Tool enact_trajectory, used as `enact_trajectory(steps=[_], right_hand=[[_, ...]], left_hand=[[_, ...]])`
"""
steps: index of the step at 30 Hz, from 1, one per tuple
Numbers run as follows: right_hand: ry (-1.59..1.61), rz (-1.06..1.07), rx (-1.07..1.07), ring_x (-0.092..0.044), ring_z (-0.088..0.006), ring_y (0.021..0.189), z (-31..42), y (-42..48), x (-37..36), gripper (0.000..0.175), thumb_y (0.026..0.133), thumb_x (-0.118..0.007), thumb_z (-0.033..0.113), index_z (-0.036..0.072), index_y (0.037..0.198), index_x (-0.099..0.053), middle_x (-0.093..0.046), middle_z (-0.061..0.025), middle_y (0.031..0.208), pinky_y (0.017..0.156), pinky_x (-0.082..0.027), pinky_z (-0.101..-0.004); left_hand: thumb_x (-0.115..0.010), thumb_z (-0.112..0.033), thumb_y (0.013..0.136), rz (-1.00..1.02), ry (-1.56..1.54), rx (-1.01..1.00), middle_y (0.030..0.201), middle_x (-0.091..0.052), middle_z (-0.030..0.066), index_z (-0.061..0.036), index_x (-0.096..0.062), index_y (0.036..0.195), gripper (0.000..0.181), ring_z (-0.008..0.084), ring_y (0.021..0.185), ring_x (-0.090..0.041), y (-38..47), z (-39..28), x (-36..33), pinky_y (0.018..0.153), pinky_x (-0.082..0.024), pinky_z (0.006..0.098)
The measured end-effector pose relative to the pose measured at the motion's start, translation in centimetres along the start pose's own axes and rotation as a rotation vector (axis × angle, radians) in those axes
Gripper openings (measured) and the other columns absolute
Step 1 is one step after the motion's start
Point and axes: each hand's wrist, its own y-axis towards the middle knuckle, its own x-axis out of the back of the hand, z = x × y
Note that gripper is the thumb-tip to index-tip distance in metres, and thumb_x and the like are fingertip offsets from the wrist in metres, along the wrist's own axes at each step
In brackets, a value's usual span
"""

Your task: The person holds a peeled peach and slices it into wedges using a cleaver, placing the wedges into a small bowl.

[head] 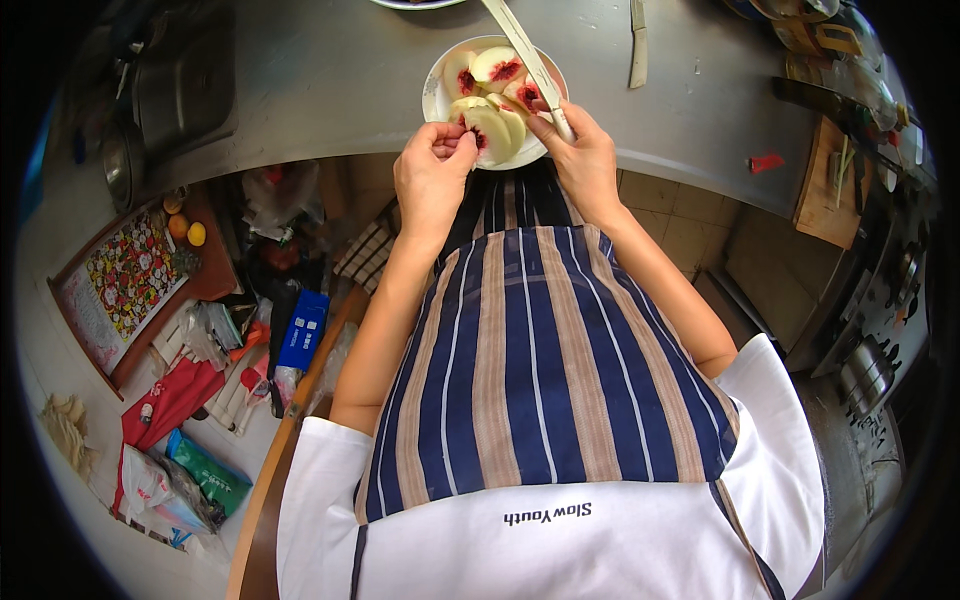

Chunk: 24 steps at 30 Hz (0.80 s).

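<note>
White-fleshed peach slices with red centres lie on a white plate at the counter's front edge. My left hand pinches a large pale peach slice by its red centre, over the plate's near left side. In my right hand is a knife, its handle in the palm and its long blade slanting up and away over the plate. The thumb of that hand reaches to the slices on the plate's right side. Part of the fingers is hidden behind the knife handle.
Another dish shows at the top edge. A pale folded knife or its sheath lies on the steel counter. A sink is at the left; a red scrap and a wooden board are at the right.
</note>
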Motion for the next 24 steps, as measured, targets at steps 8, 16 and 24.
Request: enact_trajectory(steps=[8, 16, 24], right_hand=[[0.394, 0.320, -0.305, -0.055, -0.0045, 0.071, 3.2, 0.1, 0.6, 0.032, 0.086, -0.071, 0.018, 0.002, 0.113, -0.066, -0.064, -0.0005, 0.084, 0.061, -0.046, -0.0214], [0.432, 0.273, -0.144, -0.056, -0.0062, 0.072, 3.2, 0.1, 0.5, 0.030, 0.087, -0.069, 0.016, 0.003, 0.114, -0.067, -0.064, -0.0011, 0.085, 0.063, -0.048, -0.0226], [0.500, 0.346, -0.315, -0.049, -0.0040, 0.058, 5.4, 0.6, 2.3, 0.035, 0.089, -0.066, 0.020, 0.004, 0.120, -0.064, -0.059, 0.0011, 0.077, 0.048, -0.038, -0.0199]], left_hand=[[-0.071, -0.015, 0.084, 0.226, -0.236, 0.001, 0.083, -0.069, 0.0079, 0.0054, -0.065, 0.100, 0.026, 0.0113, 0.072, -0.063, 0.0, -1.1, 0.9, 0.070, -0.053, 0.0250], [-0.070, -0.015, 0.087, 0.354, 0.007, 0.003, 0.092, -0.068, 0.0071, 0.0054, -0.063, 0.106, 0.028, 0.0101, 0.083, -0.062, -0.3, -4.2, 2.4, 0.075, -0.051, 0.0230], [-0.066, -0.012, 0.090, 0.413, -0.540, 0.149, 0.096, -0.068, 0.0085, 0.0077, -0.062, 0.109, 0.028, 0.0130, 0.085, -0.064, 0.2, -3.6, 2.9, 0.081, -0.052, 0.0250]])
